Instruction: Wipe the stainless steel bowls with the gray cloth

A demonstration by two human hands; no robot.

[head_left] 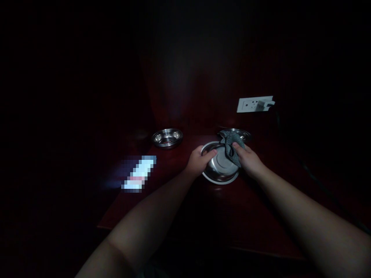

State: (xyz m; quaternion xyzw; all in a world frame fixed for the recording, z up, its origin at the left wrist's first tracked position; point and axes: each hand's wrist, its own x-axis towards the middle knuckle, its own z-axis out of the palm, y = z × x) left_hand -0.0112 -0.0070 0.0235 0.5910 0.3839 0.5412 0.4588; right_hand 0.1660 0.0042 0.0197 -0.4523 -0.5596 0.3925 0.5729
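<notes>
My left hand (199, 161) grips the left rim of a shiny metal bowl (222, 166), its thumb over the inside and the fingers mostly hidden behind. The bowl is tilted so that its inside faces me. A grey-green cloth (232, 148) is bunched in my right hand (247, 156), closed around it with the thumb on top. The cloth lies over the bowl's upper right rim and hangs partly inside it. Just behind the cloth, more metal dishware (245, 135) rests on the table, partly hidden.
Metal bowls (167, 139), seemingly stacked, stand at the back left of the dark red table (185, 208). A bright, pixelated rectangle (139, 173) lies near the left edge. A white wall socket (255, 104) holds a plug at the back right, with a dark cable below. The surroundings are very dark.
</notes>
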